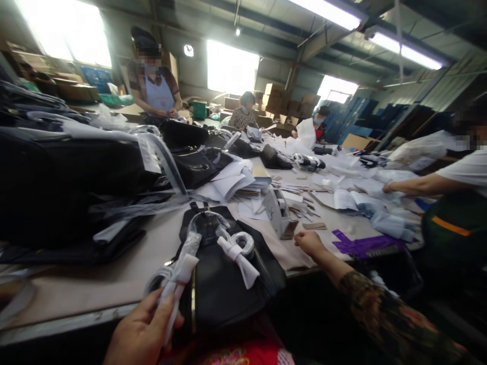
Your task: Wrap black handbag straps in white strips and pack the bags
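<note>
A black backpack point(220, 284) lies at the front edge of the table, its top handle and straps wrapped in clear plastic and white paper. My left hand point(142, 327) is closed around the end of one white-wrapped strap point(182, 274), on the left side of the bag. The other wrapped strap point(241, 253) lies coiled on the bag's front. Just right of a tape dispenser point(279, 213), my right hand point(310, 243) hovers near the table edge with its fingers curled together. What it pinches, if anything, is too small to make out.
Black bags point(68, 182) are piled at the left. White paper sheets point(236, 180), card strips and purple tape point(361, 244) lie across the table. A co-worker's arm point(418, 183) reaches in from the right. Other people work along the far side.
</note>
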{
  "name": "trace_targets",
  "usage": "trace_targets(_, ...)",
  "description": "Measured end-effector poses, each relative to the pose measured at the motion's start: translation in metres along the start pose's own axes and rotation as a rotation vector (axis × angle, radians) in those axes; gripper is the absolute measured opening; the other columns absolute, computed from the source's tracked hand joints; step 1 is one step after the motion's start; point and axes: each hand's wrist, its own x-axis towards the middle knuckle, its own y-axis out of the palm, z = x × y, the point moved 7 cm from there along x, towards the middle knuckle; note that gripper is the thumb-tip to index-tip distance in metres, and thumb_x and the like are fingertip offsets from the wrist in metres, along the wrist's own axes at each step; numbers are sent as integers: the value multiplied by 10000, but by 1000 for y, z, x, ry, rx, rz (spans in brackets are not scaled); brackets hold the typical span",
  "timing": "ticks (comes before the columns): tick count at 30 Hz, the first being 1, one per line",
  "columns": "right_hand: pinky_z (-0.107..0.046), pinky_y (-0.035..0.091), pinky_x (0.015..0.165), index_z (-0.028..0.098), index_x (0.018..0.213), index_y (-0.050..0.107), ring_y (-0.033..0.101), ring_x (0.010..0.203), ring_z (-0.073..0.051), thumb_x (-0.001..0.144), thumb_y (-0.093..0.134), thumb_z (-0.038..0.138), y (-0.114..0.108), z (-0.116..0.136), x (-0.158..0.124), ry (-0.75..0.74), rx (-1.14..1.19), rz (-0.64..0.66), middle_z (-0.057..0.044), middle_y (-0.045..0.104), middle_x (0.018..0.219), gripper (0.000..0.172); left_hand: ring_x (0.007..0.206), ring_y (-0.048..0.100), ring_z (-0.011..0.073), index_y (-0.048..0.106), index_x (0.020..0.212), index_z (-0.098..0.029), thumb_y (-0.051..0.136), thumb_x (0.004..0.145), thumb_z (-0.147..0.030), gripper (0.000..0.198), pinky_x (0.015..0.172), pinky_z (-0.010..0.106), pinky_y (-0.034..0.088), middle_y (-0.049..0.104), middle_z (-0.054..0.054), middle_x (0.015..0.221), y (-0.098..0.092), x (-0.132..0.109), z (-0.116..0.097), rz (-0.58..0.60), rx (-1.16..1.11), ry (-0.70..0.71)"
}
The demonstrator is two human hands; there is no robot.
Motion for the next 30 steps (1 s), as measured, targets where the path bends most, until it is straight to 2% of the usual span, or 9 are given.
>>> trace_targets(3,-292,348,491,217,562,654,464,509,-169,714,693,356,1,34,-25,-116,4,106,-25,569,508,210,402,456,129,683,1053,-184,630,771,-674,568,394,227,358,606,-17,541,1,-5,-5,19,3,29)
trace_targets(6,-283,396,503,189,774,731,500,534,-157,728,743,495,19,99,-72,-310,114,247,-46,654,651,310,407,488,119,686,1007,-168,575,853,-604,476,408,219,376,641,1,575,5,-7,-9,91,66,84)
trace_targets(7,-274,409,511,185,790,733,509,544,-151,739,745,508,32,122,-93,-360,114,321,-43,657,661,328,409,493,115,685,1004,-168,556,878,-577,446,411,216,374,652,5,589,4,-6,-10,95,78,111)
trace_targets(9,-251,403,507,183,760,724,495,531,-130,777,721,505,69,165,-142,-430,91,572,-22,629,624,322,431,515,115,682,1008,-174,530,918,-511,381,436,213,387,668,7,611,3,-7,-9,94,104,161)
trace_targets(12,-236,366,480,175,669,686,463,506,-111,794,676,472,132,204,-211,-446,52,893,-3,595,579,322,494,562,125,675,1030,-187,510,948,-427,302,494,220,410,693,16,673,0,-11,-11,73,175,254)
trace_targets(15,-237,378,506,167,602,645,468,523,-111,770,651,429,179,210,-237,-386,17,957,3,578,558,311,592,619,157,665,1000,-180,488,960,-367,260,557,245,423,707,53,750,-3,-18,-18,37,299,348)
trace_targets(18,-243,378,517,163,570,625,470,528,-115,757,635,424,201,200,-233,-346,-55,910,-3,578,546,321,657,651,197,645,914,-181,458,970,-350,258,585,275,405,695,84,750,-6,-23,-26,-9,439,421)
trace_targets(24,-247,334,501,157,565,629,454,517,-112,741,633,467,203,181,-219,-338,-138,803,-16,577,538,356,677,687,247,611,912,-191,426,968,-347,248,574,303,386,711,103,747,-6,-23,-29,-10,594,456)
trace_targets(30,-242,282,429,176,565,594,419,423,-97,715,652,523,204,165,-217,-203,-154,749,-11,557,497,382,686,706,281,610,972,-189,379,986,-360,289,558,333,401,724,104,777,-3,-20,-24,-29,708,478)
